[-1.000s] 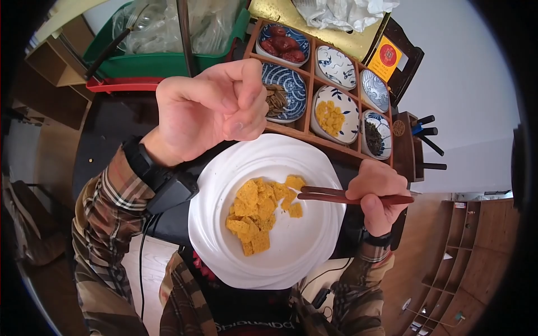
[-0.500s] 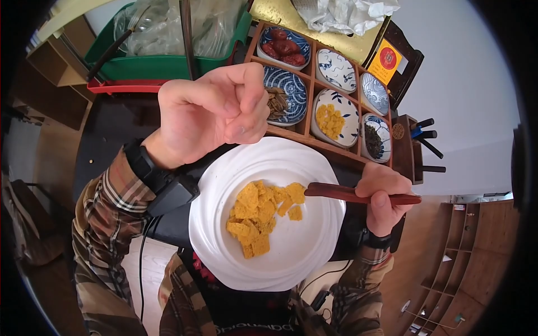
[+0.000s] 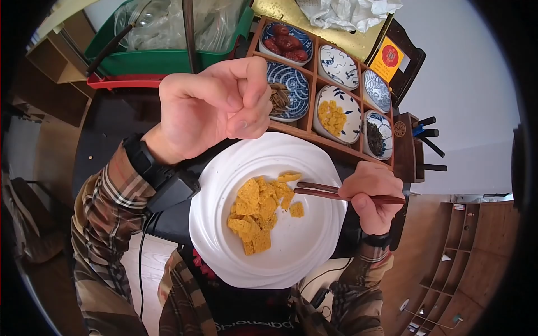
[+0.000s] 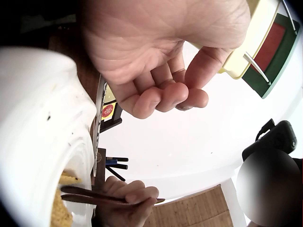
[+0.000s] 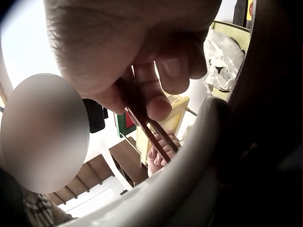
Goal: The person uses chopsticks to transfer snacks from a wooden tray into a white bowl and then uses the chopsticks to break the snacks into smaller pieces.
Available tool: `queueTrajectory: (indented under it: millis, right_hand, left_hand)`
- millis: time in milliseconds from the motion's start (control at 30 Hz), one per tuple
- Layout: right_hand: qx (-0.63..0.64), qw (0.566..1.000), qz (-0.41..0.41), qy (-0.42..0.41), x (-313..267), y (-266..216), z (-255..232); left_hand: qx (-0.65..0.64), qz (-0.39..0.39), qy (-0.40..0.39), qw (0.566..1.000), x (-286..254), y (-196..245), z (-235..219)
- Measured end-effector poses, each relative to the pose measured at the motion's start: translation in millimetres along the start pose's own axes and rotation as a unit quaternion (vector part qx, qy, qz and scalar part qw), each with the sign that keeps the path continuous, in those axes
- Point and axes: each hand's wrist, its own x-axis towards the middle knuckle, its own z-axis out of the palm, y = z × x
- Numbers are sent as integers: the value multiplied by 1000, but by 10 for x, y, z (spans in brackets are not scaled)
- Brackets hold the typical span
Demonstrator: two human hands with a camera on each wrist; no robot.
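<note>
A white bowl (image 3: pixel 319 246) with a wide wavy rim holds a heap of yellow cracker pieces (image 3: pixel 249 215). One small loose piece (image 3: pixel 297 210) lies right of the heap, and another piece (image 3: pixel 289 177) leans by the bowl's far inner wall. My right hand (image 3: pixel 372 196) pinches dark wooden tongs (image 3: pixel 322 189) between thumb and fingers. Their tips point left over the bowl, slightly apart, with nothing between them. My left hand (image 3: pixel 216 106) is raised above the bowl's far left side, fingers loosely curled, palm (image 4: pixel 137 42) empty in the left wrist view.
Beyond the bowl stands a divided wooden tray (image 3: pixel 305 134) of patterned dishes with red dates (image 3: pixel 287 42), yellow bits (image 3: pixel 332 116) and dark leaves (image 3: pixel 374 137). A green bin (image 3: pixel 145 66) with plastic bags is far left. A wooden holder (image 3: pixel 404 145) with dark-handled tools stands right.
The tongs have turned, swung slightly left, and their two arms show apart again. One cracker piece has shifted to the bowl's far wall and tilted up. The left hand has hardly moved.
</note>
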Motion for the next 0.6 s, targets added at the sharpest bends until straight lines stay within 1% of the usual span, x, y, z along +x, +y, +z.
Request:
queueTrajectory:
  millis: [200, 433, 500, 533, 600]
  right_hand:
    - [8, 1000, 1, -22, 34, 10, 16]
    - [6, 1000, 23, -16, -21, 16, -26]
    - [42, 998, 31, 32, -61, 38, -21]
    - [42, 998, 31, 31, -66, 43, -6]
    - [59, 995, 8, 85, -70, 49, 30]
  left_hand:
    - [3, 2, 1, 1000, 2, -4, -2]
    - [-1, 0, -4, 1000, 1, -4, -4]
    - [0, 1, -5, 1000, 0, -8, -11]
    - [0, 1, -5, 1000, 0, -9, -13]
    - [-1, 2, -6, 1000, 0, -8, -12]
